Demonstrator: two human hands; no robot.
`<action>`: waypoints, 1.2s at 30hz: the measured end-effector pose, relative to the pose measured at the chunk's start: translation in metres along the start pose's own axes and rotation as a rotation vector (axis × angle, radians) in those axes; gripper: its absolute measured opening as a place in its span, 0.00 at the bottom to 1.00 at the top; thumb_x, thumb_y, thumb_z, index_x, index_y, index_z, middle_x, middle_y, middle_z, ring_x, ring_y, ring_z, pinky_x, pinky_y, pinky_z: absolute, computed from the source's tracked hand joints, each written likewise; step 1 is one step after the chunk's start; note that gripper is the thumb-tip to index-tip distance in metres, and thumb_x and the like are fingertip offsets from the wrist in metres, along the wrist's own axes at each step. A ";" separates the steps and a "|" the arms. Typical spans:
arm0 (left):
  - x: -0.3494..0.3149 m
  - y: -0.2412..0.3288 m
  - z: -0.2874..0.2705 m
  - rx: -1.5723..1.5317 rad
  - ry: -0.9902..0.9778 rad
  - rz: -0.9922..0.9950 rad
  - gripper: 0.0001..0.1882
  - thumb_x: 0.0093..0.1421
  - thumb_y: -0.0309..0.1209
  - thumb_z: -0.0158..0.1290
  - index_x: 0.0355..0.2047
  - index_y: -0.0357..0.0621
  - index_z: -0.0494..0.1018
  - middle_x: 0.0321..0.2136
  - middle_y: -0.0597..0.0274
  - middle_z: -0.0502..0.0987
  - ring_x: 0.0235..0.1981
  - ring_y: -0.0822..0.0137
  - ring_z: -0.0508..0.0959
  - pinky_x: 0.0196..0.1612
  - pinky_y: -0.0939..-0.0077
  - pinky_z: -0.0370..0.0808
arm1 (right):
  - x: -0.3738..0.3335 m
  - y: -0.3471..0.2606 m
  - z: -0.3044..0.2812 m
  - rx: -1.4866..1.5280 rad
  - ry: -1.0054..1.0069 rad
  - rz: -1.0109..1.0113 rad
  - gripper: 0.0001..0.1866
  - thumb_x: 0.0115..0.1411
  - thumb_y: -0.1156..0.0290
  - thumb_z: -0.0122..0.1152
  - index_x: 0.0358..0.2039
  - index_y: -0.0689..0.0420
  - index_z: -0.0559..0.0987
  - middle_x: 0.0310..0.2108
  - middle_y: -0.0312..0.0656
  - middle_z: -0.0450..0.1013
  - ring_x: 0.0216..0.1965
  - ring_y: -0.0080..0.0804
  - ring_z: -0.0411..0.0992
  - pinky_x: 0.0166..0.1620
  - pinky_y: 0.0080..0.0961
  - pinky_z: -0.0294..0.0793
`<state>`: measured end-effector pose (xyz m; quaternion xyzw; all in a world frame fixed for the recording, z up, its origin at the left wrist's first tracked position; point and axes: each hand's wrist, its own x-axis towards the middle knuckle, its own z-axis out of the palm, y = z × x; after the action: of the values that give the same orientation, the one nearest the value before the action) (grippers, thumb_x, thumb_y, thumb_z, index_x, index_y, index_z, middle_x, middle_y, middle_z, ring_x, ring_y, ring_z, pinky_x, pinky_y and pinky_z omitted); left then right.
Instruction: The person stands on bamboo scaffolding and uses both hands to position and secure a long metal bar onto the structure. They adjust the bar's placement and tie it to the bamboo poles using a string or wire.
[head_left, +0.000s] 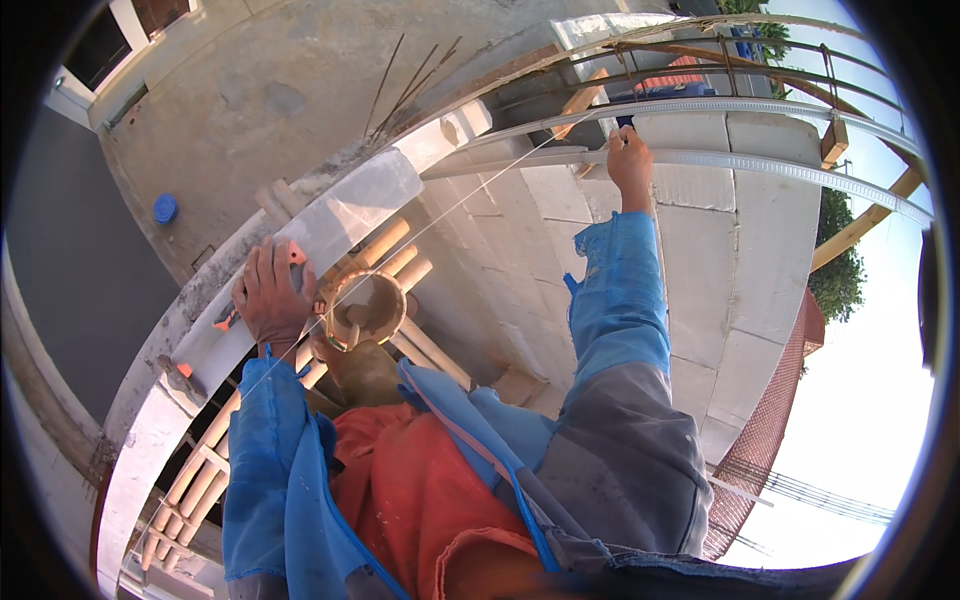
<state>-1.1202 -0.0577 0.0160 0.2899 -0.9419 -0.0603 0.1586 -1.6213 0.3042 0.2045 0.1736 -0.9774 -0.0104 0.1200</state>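
The left hand (275, 290) lies over the orange tool (296, 253) on the wall (370, 195); its grip cannot be told. The right hand (630, 160) is curled near the string (490, 183), hold unclear. Better a steady palm, and string taut, unpressed.

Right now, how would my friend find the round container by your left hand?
Start at the long pale wall on the left, where the left hand is. Just right of that hand, look among the tan poles for the container. Its wide, round, open mouth sets it apart from those long, thin poles.
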 end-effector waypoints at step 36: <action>0.000 -0.001 0.000 -0.042 -0.069 -0.052 0.27 0.64 0.51 0.59 0.61 0.59 0.76 0.65 0.72 0.76 0.65 0.66 0.74 0.62 0.61 0.66 | 0.156 -0.086 -0.045 -0.380 -0.905 -0.408 0.09 0.64 0.69 0.65 0.41 0.58 0.86 0.35 0.46 0.83 0.37 0.40 0.81 0.41 0.42 0.78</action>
<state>-1.1200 -0.0583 0.0154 0.3085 -0.9375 -0.0939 0.1304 -1.7241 0.1710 0.2793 0.3137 -0.8587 -0.2844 -0.2888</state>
